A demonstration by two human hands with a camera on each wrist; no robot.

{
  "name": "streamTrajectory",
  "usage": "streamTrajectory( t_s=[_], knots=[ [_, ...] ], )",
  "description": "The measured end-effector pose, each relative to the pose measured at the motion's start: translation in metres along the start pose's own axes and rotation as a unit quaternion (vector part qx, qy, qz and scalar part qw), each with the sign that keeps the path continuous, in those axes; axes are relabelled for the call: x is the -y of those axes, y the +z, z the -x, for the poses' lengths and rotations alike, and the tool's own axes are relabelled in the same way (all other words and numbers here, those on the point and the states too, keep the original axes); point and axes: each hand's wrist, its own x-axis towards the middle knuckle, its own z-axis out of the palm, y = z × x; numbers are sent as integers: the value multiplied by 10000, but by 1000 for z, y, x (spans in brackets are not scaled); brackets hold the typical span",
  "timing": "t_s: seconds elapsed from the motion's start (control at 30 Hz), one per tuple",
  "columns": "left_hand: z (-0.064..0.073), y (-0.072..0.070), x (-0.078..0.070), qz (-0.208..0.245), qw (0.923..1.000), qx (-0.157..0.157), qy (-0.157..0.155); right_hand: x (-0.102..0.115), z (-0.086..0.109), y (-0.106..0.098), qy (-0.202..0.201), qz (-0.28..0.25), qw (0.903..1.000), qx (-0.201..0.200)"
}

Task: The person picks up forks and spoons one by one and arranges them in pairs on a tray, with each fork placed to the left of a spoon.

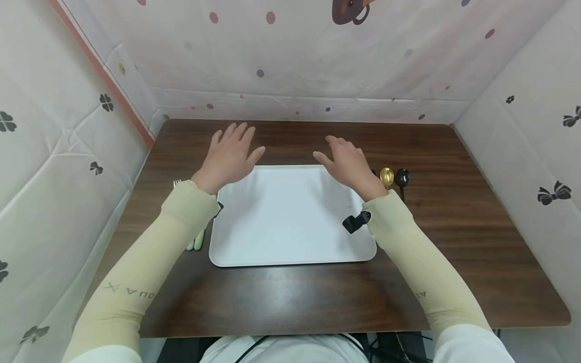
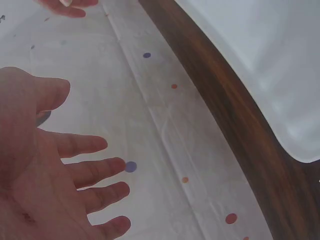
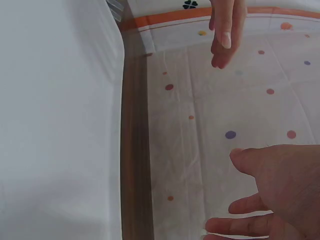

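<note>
My left hand (image 1: pixel 230 157) hovers over the far left corner of a white rectangular tray (image 1: pixel 290 217), fingers spread and nothing held. Over the tray's far right corner is my right hand (image 1: pixel 348 165), its thumb apart from the fingers and its grasp empty. In the left wrist view the left hand (image 2: pixel 65 165) shows its palm with the fingers extended. The right wrist view has the right hand (image 3: pixel 275 195) with its fingers stretched out, away from the tray's edge (image 3: pixel 117 125).
Right of the tray lie a gold spoon (image 1: pixel 387 176) and a black spoon (image 1: pixel 402 177), partly behind the right forearm. Fork tines (image 1: pixel 177 182) and pale green handles (image 1: pixel 199 240) show beside the left forearm. Patterned white cloth (image 1: pixel 295 60) walls the wooden table (image 1: pixel 454 242) on three sides.
</note>
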Motion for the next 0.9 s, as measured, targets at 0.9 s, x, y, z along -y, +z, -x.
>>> streamTrajectory(
  t_s=[0.9],
  knots=[
    [12,16,15,295,9992,-103,-267,-69,10,9,932,447,9939,393]
  ],
)
